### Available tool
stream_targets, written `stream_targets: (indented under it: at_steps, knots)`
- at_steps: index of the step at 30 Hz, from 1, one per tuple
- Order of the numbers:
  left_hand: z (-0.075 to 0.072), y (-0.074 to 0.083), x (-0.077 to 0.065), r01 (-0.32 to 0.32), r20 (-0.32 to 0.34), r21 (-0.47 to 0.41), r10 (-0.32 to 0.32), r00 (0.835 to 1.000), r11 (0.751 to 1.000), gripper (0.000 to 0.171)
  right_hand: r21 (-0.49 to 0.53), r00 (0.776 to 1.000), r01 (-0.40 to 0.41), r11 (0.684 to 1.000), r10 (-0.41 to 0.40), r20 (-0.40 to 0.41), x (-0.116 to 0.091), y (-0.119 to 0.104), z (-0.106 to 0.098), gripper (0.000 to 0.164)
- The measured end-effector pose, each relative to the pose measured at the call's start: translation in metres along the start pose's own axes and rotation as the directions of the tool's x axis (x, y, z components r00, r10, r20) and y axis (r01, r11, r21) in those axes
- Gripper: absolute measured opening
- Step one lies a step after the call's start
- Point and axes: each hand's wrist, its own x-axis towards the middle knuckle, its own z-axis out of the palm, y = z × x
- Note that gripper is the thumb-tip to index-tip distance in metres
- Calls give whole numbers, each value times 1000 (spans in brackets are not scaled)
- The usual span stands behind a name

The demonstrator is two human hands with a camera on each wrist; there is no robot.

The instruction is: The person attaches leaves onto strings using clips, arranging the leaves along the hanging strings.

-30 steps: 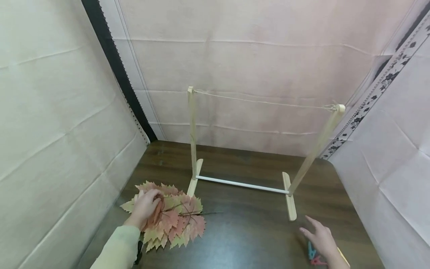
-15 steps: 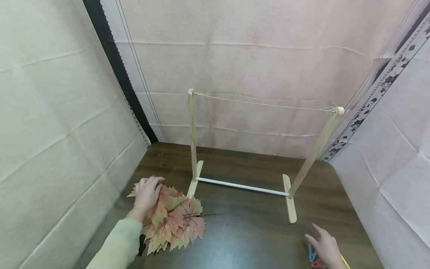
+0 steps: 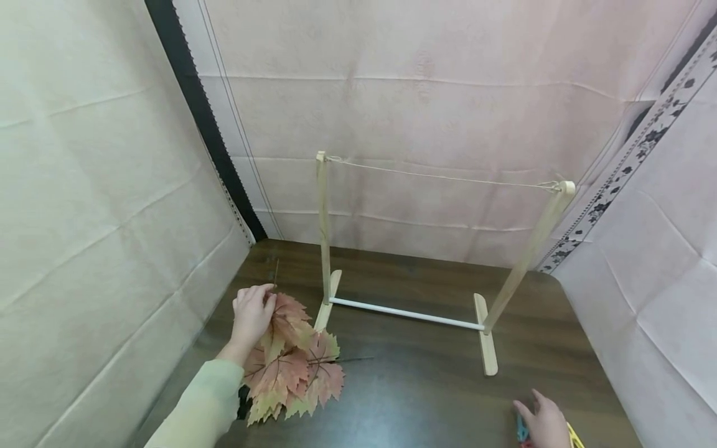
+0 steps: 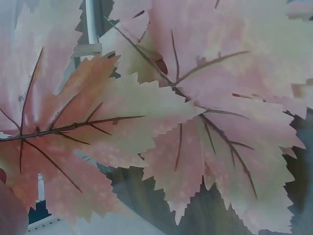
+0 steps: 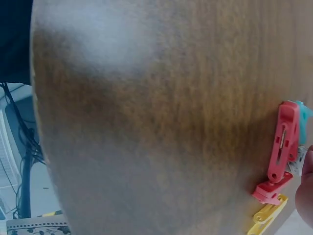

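Note:
My left hand (image 3: 250, 320) pinches an artificial maple leaf (image 3: 290, 317), orange-pink with yellowish edges, and its thin stem pokes up past the fingers. More leaves (image 3: 322, 373) lie piled below and to the right of it on the table. In the left wrist view the held leaf (image 4: 83, 127) overlaps other leaves. At the table's lower right, my right hand (image 3: 548, 424) hovers with loosely bent fingers over plastic clothespins. The right wrist view shows red clothespins (image 5: 284, 142), a yellow clothespin (image 5: 268, 215) and part of a teal one (image 5: 303, 122), with a fingertip beside them.
A wooden stand with a left post (image 3: 324, 230) and a right post (image 3: 526, 261) rises mid-table. String (image 3: 437, 177) spans their tops, and a white rod (image 3: 406, 313) joins their feet. Pale cloth walls (image 3: 426, 112) enclose the brown table (image 3: 414, 386).
The left hand has drawn a leaf from the pile, rightward and slightly up, its stem now standing past the fingers. The right hand has moved down towards the clothespins.

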Motion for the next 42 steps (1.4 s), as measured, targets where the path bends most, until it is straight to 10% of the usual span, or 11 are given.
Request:
stream_targets:
  at_steps: [10,42]
  knots:
    - [-1,9,6,15,-17,-47,-16,1000,999,16,-18,993,-77,997,75,-96,-4,3,6,59]
    - [-2,24,11,45,-17,-129,-48,999,991,13,-17,997,-60,998,59,-51,-9,-4,10,57]
